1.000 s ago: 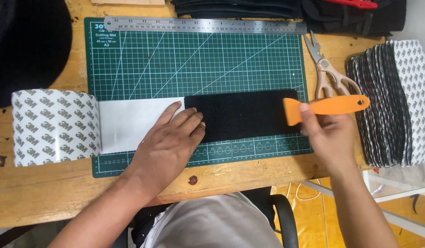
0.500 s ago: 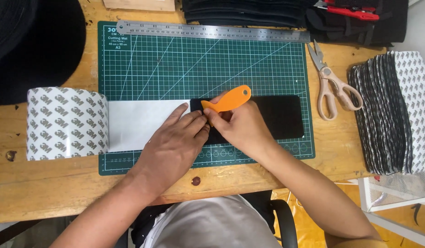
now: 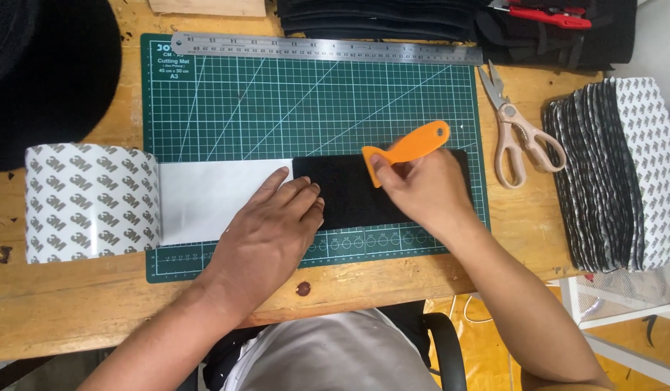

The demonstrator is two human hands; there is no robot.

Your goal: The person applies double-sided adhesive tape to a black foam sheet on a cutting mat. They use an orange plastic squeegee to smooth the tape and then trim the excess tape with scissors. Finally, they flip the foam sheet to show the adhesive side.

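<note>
We see the right hand (image 3: 422, 192) with fingers clenched on an orange scraper (image 3: 406, 150), its blade down on the black strip (image 3: 349, 195) lying on the green mat (image 3: 313, 94). Left hand (image 3: 273, 228) flat, fingers released, pinning the white tape sheet (image 3: 212, 195) and the strip's left edge. Tape roll (image 3: 92, 203) on the bench (image 3: 74, 304) at left, scissors (image 3: 512, 130) and ruler (image 3: 327, 49) near

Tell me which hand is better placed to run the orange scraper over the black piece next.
Right, probably. The right hand already grips the orange scraper over the black piece, while the left hand lies flat at its left end.
</note>
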